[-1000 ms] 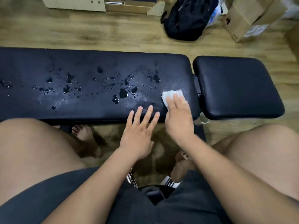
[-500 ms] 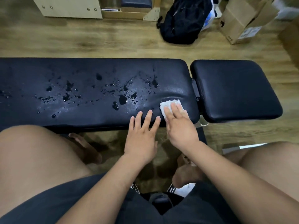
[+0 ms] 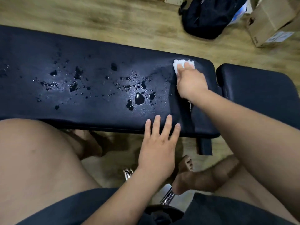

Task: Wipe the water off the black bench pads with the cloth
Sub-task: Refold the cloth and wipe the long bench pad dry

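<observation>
Beads and small puddles of water (image 3: 139, 98) lay scattered over the left and middle of the table's long black vinyl pad (image 3: 97, 51). The left hand (image 3: 158, 143) rested flat on that pad's near edge, its grip wide, fingers straight, holding nothing. The small white terry cloth (image 3: 178, 63) lay under the fingertips of the right hand (image 3: 190, 83) near the pad's far right corner, pressed down by a flat, unclenched grip. The short black vinyl pad (image 3: 259, 95) sat just beside it.
</observation>
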Action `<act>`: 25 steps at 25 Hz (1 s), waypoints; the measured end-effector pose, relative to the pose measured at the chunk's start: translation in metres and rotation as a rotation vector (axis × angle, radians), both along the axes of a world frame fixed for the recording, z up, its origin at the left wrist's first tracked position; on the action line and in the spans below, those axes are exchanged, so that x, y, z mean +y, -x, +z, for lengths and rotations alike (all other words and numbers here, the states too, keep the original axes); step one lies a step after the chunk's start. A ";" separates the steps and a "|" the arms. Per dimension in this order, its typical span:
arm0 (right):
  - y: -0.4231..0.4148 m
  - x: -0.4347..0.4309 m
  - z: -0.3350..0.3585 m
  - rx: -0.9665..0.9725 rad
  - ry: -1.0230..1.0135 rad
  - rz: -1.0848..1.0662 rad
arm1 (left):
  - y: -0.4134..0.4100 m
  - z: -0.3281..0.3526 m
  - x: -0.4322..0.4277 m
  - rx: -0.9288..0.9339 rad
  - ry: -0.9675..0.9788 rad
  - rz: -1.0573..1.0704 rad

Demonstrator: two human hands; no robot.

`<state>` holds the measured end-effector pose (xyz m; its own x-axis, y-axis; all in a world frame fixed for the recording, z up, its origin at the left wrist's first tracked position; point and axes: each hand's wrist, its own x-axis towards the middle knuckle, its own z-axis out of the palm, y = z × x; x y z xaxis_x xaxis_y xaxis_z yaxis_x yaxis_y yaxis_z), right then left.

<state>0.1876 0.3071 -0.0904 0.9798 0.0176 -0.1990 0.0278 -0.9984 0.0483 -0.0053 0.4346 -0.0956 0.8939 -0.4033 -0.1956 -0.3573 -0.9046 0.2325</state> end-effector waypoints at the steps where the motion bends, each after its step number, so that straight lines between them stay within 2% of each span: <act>1: -0.013 0.001 0.001 0.008 0.018 0.000 | 0.000 0.001 -0.001 0.007 -0.002 -0.008; 5: -0.060 0.004 0.009 0.054 0.021 0.003 | -0.003 0.005 0.002 0.017 -0.028 -0.041; 8: -0.053 0.000 0.004 0.014 -0.064 -0.023 | -0.004 0.005 0.006 0.026 -0.039 -0.061; 15: 0.115 -0.006 -0.003 -0.164 -0.232 0.092 | 0.003 0.004 0.010 -0.049 0.043 0.003; 17: 0.168 -0.005 -0.003 -0.141 -0.257 0.088 | 0.009 0.002 0.011 -0.049 0.062 0.004; 19: 0.194 -0.003 -0.008 -0.017 -0.239 0.061 | 0.010 0.001 0.011 -0.047 0.076 0.009; 21: 0.191 -0.003 -0.010 0.078 -0.187 0.051 | 0.008 0.002 0.008 -0.042 0.067 0.018; 25: 0.138 0.003 -0.004 0.078 -0.111 0.031 | 0.001 -0.001 0.004 -0.078 0.075 0.062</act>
<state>0.0495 0.3103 -0.0940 0.9601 0.0739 -0.2697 0.0582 -0.9961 -0.0660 -0.0062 0.4387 -0.0969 0.9289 -0.3578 -0.0961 -0.3209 -0.9066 0.2739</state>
